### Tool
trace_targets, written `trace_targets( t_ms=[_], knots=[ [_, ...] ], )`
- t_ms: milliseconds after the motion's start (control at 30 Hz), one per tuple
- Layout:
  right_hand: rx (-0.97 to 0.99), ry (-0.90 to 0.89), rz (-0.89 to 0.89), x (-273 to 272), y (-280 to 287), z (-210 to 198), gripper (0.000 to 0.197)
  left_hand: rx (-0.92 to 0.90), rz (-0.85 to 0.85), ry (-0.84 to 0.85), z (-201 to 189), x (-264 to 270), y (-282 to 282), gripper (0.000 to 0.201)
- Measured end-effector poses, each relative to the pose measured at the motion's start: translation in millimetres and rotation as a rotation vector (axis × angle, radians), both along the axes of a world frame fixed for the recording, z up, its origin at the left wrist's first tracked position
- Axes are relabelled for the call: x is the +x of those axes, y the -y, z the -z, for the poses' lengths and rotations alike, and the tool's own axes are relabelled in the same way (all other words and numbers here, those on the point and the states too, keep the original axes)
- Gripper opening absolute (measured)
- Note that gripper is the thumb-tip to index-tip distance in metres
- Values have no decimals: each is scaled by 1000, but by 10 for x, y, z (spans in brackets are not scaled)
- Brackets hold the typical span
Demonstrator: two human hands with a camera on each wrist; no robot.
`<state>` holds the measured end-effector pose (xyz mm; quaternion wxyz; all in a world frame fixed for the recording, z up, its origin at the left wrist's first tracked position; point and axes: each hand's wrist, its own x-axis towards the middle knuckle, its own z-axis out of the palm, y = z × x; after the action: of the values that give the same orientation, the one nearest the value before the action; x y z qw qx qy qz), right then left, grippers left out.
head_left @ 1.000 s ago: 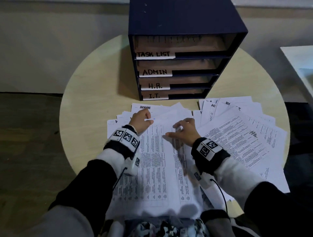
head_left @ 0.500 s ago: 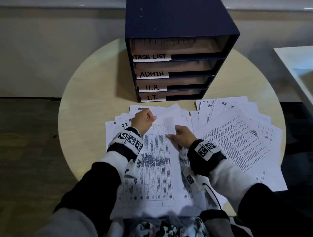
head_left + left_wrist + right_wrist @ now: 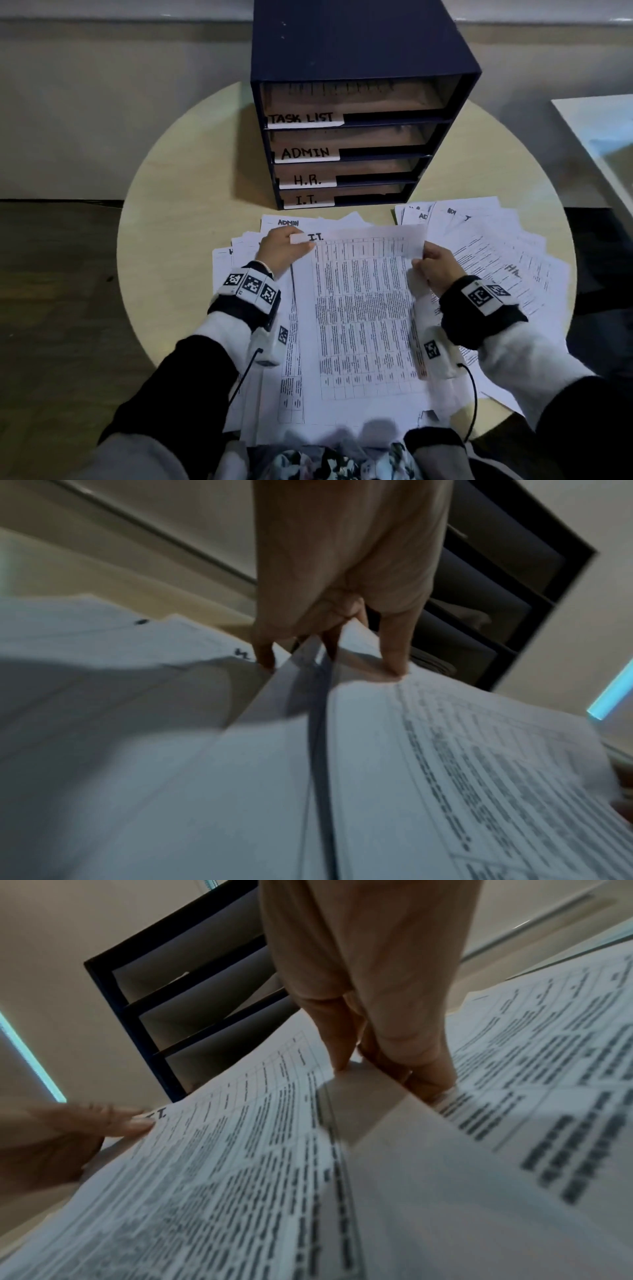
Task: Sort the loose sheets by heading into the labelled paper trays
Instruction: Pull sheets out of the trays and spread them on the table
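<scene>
Two hands now have the I.T. sheet [image 3: 359,308] up by its top corners; half a second ago it lay flat on the pile. Our left hand [image 3: 282,250] pinches the corner beside the heading, fingers [image 3: 394,653] on top. Sheet spans the middle, top edge raised off the pile on the tabletop [image 3: 178,212]. Our right hand [image 3: 436,269] pinches the other corner. Heading reads I.T., so we judge it bound for the bottom I.T. tray [image 3: 370,197]; trays look unfilled.
</scene>
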<state>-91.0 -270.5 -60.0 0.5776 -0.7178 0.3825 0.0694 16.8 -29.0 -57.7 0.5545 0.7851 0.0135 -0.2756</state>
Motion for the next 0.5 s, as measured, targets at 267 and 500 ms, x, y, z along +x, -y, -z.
trace_targets(
  t_ms=[267, 500],
  knots=[
    [-343, -75, -78, 45, 14, -2, 66, 329, 267, 341, -81, -68, 346, 20],
    [-699, -142, -674, 31, -152, -148, 53, 213, 579, 248, -173, -289, 488, 23]
  ],
)
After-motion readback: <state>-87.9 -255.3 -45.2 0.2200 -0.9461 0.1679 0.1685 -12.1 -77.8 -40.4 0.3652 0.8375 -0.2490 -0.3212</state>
